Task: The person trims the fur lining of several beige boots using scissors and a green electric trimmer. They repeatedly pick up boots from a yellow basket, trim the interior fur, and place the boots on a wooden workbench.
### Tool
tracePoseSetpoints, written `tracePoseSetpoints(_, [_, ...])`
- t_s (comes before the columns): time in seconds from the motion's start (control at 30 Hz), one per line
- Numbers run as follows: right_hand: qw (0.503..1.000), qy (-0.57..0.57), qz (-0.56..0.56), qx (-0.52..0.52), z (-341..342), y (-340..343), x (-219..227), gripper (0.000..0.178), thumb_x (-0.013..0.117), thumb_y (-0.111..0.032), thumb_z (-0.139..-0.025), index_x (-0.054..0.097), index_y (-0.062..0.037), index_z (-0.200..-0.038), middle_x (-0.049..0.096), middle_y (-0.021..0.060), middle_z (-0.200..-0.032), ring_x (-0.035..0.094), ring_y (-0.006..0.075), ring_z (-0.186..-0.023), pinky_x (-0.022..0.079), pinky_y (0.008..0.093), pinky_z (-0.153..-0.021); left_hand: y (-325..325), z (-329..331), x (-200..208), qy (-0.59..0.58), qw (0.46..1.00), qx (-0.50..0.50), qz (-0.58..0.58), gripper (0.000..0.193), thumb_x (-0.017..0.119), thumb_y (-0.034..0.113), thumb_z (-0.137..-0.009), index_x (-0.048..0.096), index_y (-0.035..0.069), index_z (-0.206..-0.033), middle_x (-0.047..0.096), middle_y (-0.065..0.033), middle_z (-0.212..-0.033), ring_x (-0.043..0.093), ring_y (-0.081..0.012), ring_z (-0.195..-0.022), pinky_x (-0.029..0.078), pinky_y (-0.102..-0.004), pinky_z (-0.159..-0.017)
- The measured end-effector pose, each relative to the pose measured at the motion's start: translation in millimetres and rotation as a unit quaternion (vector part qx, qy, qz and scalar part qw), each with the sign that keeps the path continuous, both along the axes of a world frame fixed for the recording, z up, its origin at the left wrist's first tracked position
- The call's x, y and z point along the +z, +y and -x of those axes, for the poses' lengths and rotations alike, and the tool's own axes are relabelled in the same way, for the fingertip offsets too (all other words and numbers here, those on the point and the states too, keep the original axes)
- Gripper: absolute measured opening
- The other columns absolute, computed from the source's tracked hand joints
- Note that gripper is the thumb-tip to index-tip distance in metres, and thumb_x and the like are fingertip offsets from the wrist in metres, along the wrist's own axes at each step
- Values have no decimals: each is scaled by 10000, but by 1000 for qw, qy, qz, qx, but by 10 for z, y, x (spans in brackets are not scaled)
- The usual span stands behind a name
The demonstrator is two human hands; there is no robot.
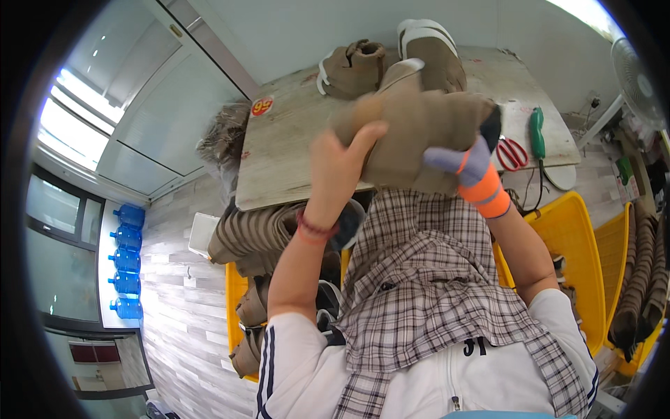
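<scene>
Both my hands hold a brown shoe upper above the near part of the table; motion blurs it, so I cannot tell whether it is one piece or several together. My bare left hand grips its left side, thumb on top. My right hand, in a grey and orange glove, grips the lower right side near a dark opening. Beyond them on the table are a brown shoe with white trim and another brown white-edged shoe. Right of my glove lie red-handled scissors and a green-handled corded tool.
At my left, a row of nested brown uppers lies over a yellow crate holding more. Another yellow crate stands at my right, with stacked uppers beyond. A fan stands far right; blue water bottles line the left wall.
</scene>
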State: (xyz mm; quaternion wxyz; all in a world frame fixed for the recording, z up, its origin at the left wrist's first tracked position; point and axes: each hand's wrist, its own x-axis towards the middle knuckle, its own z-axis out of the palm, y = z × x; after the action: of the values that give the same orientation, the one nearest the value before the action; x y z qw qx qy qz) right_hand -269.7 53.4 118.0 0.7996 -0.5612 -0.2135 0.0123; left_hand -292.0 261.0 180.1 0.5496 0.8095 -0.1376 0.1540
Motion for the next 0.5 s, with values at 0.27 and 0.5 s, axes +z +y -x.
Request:
tracePoseSetpoints(0.27, [946,-30,-202,-254,349,-821,-176,504,652,-53,-786,475,-17,-1256,551,102,-1197,541,215,-1078,446,347,-918,42,-675,-329,-324,935,126,-69,250,562,180,-896,586,59,-1114,548,-141,-1158,486,-310,-1101,381,-386,-936])
tracePoseSetpoints(0.5, [894,-14,-152,-420,630,-1515,-438,517,623,-7,-786,463,-24,-1278,536,89,-1221,530,224,-1092,432,354,-932,-552,161,-2458,108,938,-319,-82,460,539,185,-894,409,17,-1302,331,-200,-1411,364,-338,-1272,314,-415,-1032])
